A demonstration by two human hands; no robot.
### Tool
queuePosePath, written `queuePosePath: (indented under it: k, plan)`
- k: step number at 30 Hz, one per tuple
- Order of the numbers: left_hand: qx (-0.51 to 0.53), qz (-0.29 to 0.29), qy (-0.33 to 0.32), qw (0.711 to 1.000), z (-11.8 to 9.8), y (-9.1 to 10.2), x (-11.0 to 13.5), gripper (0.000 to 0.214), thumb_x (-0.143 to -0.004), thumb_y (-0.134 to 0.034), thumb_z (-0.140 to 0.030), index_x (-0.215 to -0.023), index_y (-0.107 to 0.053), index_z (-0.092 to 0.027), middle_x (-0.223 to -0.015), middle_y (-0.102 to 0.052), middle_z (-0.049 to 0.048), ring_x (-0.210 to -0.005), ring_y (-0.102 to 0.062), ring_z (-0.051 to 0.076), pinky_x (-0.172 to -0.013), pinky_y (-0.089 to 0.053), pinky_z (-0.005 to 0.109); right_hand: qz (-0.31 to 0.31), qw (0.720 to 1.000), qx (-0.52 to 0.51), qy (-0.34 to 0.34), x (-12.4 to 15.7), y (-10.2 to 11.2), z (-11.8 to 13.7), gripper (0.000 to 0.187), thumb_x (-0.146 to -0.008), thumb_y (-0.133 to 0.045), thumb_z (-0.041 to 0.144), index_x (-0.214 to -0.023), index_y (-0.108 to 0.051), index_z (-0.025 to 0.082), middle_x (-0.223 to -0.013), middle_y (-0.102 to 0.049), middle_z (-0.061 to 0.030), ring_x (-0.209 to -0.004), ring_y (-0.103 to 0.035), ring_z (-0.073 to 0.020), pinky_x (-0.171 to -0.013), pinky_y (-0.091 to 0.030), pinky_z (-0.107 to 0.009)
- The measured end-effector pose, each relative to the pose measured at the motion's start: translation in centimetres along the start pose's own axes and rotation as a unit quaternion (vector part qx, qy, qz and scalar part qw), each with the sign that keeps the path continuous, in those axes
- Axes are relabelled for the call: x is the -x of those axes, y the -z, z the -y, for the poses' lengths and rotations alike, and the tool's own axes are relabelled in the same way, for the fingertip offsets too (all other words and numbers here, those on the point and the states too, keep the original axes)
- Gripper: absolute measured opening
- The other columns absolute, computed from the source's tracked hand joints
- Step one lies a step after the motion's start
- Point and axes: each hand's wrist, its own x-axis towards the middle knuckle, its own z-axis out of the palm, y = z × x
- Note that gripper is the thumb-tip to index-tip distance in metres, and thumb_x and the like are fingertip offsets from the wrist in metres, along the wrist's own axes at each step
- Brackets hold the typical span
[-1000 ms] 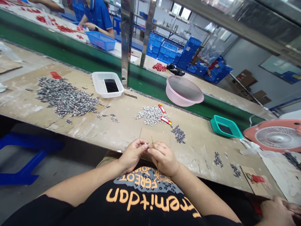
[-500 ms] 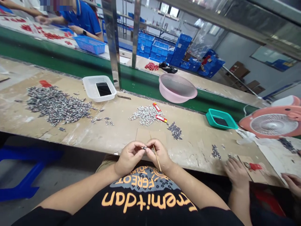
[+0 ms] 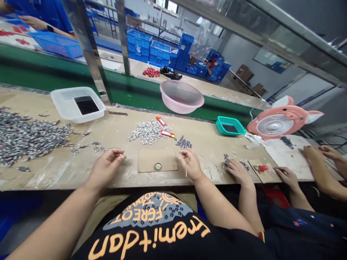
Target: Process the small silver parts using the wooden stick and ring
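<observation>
My left hand (image 3: pixel 107 167) is over the bench left of a cardboard piece (image 3: pixel 145 159), its thumb and fingers pinched together. A tiny pale bit shows at its fingertips, too small to name. On the cardboard's right side, my right hand (image 3: pixel 190 165) is closed round a thin wooden stick (image 3: pixel 186 171) that points down. A bottle cap (image 3: pixel 158 166) lies on the cardboard near its front edge. Behind it are a heap of small whitish parts (image 3: pixel 148 132) with two red tubes (image 3: pixel 167 134) and a smaller cluster of dark grey parts (image 3: pixel 184 142).
A big heap of grey parts (image 3: pixel 32 135) spreads at left, near a white basket (image 3: pixel 61 110) holding a phone. A pink basin (image 3: pixel 182 103), green basket (image 3: pixel 221 126) and pig-shaped fan (image 3: pixel 295 115) stand along the back. Co-workers' hands (image 3: pixel 238 171) are at right.
My hands have parted from their meeting point over the cardboard, the left moving left and the right staying right with the stick. The bottle cap now shows. The view has swung right.
</observation>
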Motion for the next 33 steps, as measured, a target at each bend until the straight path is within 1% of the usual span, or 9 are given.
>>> queuePosePath:
  k: [3, 7, 11, 16, 21, 24, 27, 30, 33]
  plan:
    - [-0.288, -0.028, -0.046, 0.956, 1.2, 4.1, -2.7, 0.027, -0.082, -0.051, -0.043, -0.093, -0.061, -0.02, -0.09, -0.065, 0.0009, -0.083, -0.058, 0.019, -0.08, -0.044, 0.033, 0.001, 0.991, 0.128, -0.027, -0.2, 2.1, -4.1, 0.012, -0.078, -0.056, 0.016, -0.089, -0.062, 0.018, -0.089, -0.061, -0.0072, -0.088, -0.055, -0.0214, -0.084, -0.044, -0.039]
    - [-0.425, -0.052, -0.162, 0.889, 1.5, 6.4, -4.6, 0.03, -0.086, -0.045, -0.04, -0.099, -0.061, -0.018, -0.112, -0.062, 0.0041, -0.108, -0.053, 0.023, -0.097, -0.038, 0.04, 0.082, 0.968, 0.235, -0.04, -0.3, 2.7, -5.6, 0.011, -0.077, -0.062, 0.016, -0.087, -0.065, 0.017, -0.087, -0.063, -0.0074, -0.089, -0.055, -0.0215, -0.086, -0.042, -0.037]
    - [-0.371, -0.078, -0.219, 0.899, 0.4, 5.1, -3.9, 0.028, -0.086, -0.048, -0.039, -0.1, -0.061, -0.019, -0.118, -0.059, 0.0053, -0.113, -0.052, 0.022, -0.101, -0.036, 0.04, 0.136, 0.947, 0.284, -0.067, -1.2, 2.3, -5.0, 0.009, -0.078, -0.065, 0.023, -0.085, -0.066, 0.017, -0.086, -0.063, -0.0073, -0.087, -0.055, -0.0208, -0.084, -0.041, -0.033]
    - [-0.292, -0.032, -0.237, 0.926, -1.3, 2.4, -1.9, 0.024, -0.086, -0.051, -0.036, -0.102, -0.061, -0.021, -0.12, -0.058, 0.0055, -0.113, -0.053, 0.021, -0.101, -0.037, 0.039, 0.157, 0.945, 0.278, -0.067, -2.6, 2.3, -4.8, 0.009, -0.075, -0.067, 0.026, -0.079, -0.066, 0.017, -0.083, -0.063, -0.0078, -0.084, -0.056, -0.0212, -0.081, -0.041, -0.032]
    - [-0.206, 0.015, -0.251, 0.946, -2.5, 0.7, -0.3, 0.022, -0.082, -0.056, -0.032, -0.101, -0.062, -0.022, -0.121, -0.058, 0.0083, -0.114, -0.052, 0.024, -0.102, -0.034, 0.041, 0.144, 0.955, 0.249, -0.07, -3.2, 2.1, -4.9, 0.01, -0.076, -0.056, 0.016, -0.068, -0.062, 0.016, -0.076, -0.063, -0.0092, -0.08, -0.056, -0.0203, -0.081, -0.039, -0.031]
    - [-0.099, 0.064, -0.213, 0.97, -3.5, -1.0, 1.3, 0.02, -0.082, -0.057, -0.029, -0.098, -0.064, -0.021, -0.115, -0.062, 0.0085, -0.112, -0.053, 0.024, -0.101, -0.036, 0.039, 0.114, 0.968, 0.209, -0.074, -2.9, 2.2, -4.5, 0.012, -0.076, -0.052, 0.015, -0.068, -0.061, 0.015, -0.073, -0.062, -0.0082, -0.076, -0.056, -0.0193, -0.078, -0.041, -0.031]
    - [0.051, 0.145, -0.095, 0.984, -4.7, -3.9, 3.2, 0.02, -0.081, -0.059, -0.032, -0.096, -0.065, -0.019, -0.103, -0.066, 0.0088, -0.103, -0.058, 0.023, -0.094, -0.042, 0.036, 0.085, 0.98, 0.157, -0.084, -1.9, 1.8, -3.0, 0.018, -0.084, -0.043, 0.021, -0.079, -0.06, 0.015, -0.073, -0.061, -0.0046, -0.07, -0.056, -0.0157, -0.069, -0.044, -0.027]
    - [0.229, 0.232, 0.06, 0.943, -5.9, -7.3, 4.6, 0.022, -0.079, -0.063, -0.031, -0.097, -0.062, -0.018, -0.104, -0.066, 0.0089, -0.099, -0.06, 0.021, -0.09, -0.044, 0.034, 0.039, 0.995, 0.001, -0.097, -0.4, 0.6, -0.1, 0.02, -0.088, -0.041, 0.028, -0.086, -0.058, 0.017, -0.072, -0.058, -0.0011, -0.066, -0.055, -0.0133, -0.062, -0.045, -0.025]
    - [0.362, 0.252, 0.158, 0.883, -6.5, -10.0, 5.3, 0.024, -0.076, -0.067, -0.026, -0.096, -0.057, -0.018, -0.105, -0.064, 0.0073, -0.095, -0.06, 0.018, -0.087, -0.045, 0.033, -0.009, 0.98, -0.182, -0.084, 0.8, -1.2, 3.1, 0.012, -0.082, -0.052, 0.027, -0.08, -0.06, 0.019, -0.077, -0.056, -0.0006, -0.073, -0.054, -0.0139, -0.07, -0.045, -0.027]
